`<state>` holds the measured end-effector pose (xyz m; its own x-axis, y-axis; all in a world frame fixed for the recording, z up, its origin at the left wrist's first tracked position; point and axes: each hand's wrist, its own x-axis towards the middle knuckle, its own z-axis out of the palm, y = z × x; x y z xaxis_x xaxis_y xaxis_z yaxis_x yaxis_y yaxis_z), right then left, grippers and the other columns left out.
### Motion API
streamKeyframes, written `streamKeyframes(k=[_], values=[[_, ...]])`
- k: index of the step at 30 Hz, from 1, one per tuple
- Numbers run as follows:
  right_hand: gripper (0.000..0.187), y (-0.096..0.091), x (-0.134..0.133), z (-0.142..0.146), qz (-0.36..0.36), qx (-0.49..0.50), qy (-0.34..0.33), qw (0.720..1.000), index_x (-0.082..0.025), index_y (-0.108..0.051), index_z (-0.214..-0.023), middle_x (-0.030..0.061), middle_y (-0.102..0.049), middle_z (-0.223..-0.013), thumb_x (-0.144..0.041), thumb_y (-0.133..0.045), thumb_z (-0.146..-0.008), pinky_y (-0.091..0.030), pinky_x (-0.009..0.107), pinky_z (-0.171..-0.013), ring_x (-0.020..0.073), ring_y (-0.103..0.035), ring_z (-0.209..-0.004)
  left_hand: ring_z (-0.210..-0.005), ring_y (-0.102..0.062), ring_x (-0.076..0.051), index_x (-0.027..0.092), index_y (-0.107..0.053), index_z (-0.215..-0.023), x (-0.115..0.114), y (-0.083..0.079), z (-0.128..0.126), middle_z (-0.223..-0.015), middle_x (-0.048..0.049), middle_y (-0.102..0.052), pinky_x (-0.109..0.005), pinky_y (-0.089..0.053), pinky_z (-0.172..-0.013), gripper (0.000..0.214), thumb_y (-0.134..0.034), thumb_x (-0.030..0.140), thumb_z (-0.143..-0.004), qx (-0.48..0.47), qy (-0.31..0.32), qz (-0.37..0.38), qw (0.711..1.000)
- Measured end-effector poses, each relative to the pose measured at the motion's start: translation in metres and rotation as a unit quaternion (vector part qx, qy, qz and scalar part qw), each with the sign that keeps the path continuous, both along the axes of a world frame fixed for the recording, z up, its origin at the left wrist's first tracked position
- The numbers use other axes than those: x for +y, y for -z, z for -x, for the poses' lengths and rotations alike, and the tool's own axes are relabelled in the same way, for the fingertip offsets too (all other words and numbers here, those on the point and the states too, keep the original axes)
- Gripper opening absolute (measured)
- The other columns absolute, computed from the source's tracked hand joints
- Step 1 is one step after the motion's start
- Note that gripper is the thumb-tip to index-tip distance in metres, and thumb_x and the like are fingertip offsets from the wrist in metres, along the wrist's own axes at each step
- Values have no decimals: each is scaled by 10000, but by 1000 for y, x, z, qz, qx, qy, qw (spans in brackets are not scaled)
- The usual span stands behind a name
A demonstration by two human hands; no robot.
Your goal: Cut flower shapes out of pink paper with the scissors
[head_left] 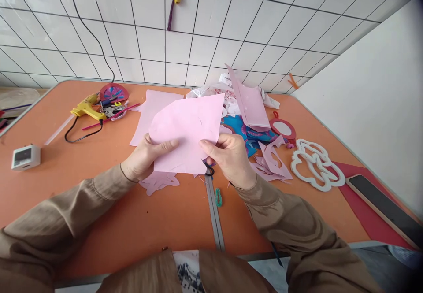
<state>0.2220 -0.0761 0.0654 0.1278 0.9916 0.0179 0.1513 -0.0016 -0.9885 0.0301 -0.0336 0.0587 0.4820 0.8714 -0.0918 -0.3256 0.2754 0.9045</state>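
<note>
A pink sheet [188,130], paper or thin foam, is held up over the table, its upper left corner cut in a curve. My left hand [145,154] grips its left edge, thumb lying on top. At the right edge, my right hand [231,156] pinches it between thumb and fingers. A black loop [209,168], like a scissors handle, shows under the right hand; the rest is hidden. Pink cut-out pieces [160,182] lie below the left hand. Another pink sheet [142,123] rests behind. A green hair clip [218,197] is near the table seam.
On the orange table [115,222], a yellow glue gun [87,108] with its cord and a white box [26,157] are at left. Pink scraps [272,161], blue patterned fabric [236,127], white cloud-shaped outlines [315,165] and a phone [385,207] lie at right. A tiled wall stands behind.
</note>
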Motion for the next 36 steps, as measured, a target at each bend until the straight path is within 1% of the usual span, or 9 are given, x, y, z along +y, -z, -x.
streamKeyframes(k=[7, 18, 22, 26, 28, 29, 31, 33, 36], values=[[331, -2, -2, 2, -8, -3, -2, 1000, -177, -559, -546, -12, -561, -437, -401, -697, -746, -364, 204, -317, 100, -500, -346, -1028, -729, -343, 153, -729, -1107, -1, 3, -2, -1137, -129, -765, -420, -642, -824, 396, -821, 324, -762, 32, -24, -47, 998], [383, -1, -2, -1, -27, -3, -24, 999, -186, -519, -528, -21, -537, -441, -427, -707, -759, -360, 222, -375, 99, -477, -388, -1035, -729, -331, 203, -688, -1247, 2, 7, 3, -1153, -107, -763, -386, -652, -795, 515, -831, 298, -761, 39, -42, -77, 995], [452, -1, -2, -3, -24, 27, -51, 998, -193, -529, -538, -16, -544, -458, -538, -687, -785, -358, 239, -403, 107, -487, -412, -987, -742, -333, 206, -679, -1260, 3, 3, 2, -1131, -113, -768, -390, -658, -758, 549, -841, 314, -746, 33, -32, -70, 996], [563, -10, 3, -14, -53, 76, -42, 995, -197, -626, -610, 24, -607, -528, -695, -509, -845, -339, 278, -431, 126, -496, -432, -905, -756, -309, 205, -673, -1263, 5, -2, 2, -1106, -109, -772, -357, -659, -685, 583, -857, 318, -721, 29, -50, -54, 997], [503, -14, 8, -22, -50, 30, -31, 998, -197, -663, -682, 34, -645, -590, -634, -498, -867, -344, 286, -447, 143, -531, -464, -863, -758, -286, 208, -667, -1271, 6, -5, 3, -1071, -96, -779, -331, -654, -658, 606, -867, 300, -707, 20, -63, -48, 997], [430, -16, 10, -26, -45, -35, -47, 997, -198, -663, -688, 27, -642, -596, -566, -531, -868, -354, 286, -466, 149, -544, -487, -842, -758, -275, 212, -664, -1276, 7, -6, 4, -1047, -87, -783, -320, -651, -650, 616, -870, 289, -701, 15, -69, -46, 996], [256, -15, 14, -31, -27, -223, -106, 969, -196, -669, -705, 19, -643, -625, -419, -628, -823, -392, 290, -536, 168, -582, -573, -809, -757, -259, 221, -659, -1284, 8, -7, 5, -1005, -73, -787, -310, -647, -645, 625, -870, 275, -698, 5, -75, -44, 996], [120, -10, 15, -31, -3, -404, -145, 903, -189, -689, -774, 38, -682, -746, -308, -671, -783, -402, 297, -598, 201, -623, -704, -802, -756, -260, 223, -660, -1285, 9, -7, 6, -998, -75, -788, -312, -645, -647, 616, -863, 278, -706, 2, -74, -43, 996], [262, 2, 16, -26, 30, -549, -204, 810, -186, -703, -1039, 96, -687, -1035, -234, -672, -783, -407, 309, -662, 268, -643, -951, -791, -756, -265, 220, -661, -1285, 11, -7, 7, -987, -81, -791, -307, -639, -625, 596, -850, 289, -723, 0, -70, -31, 997]])
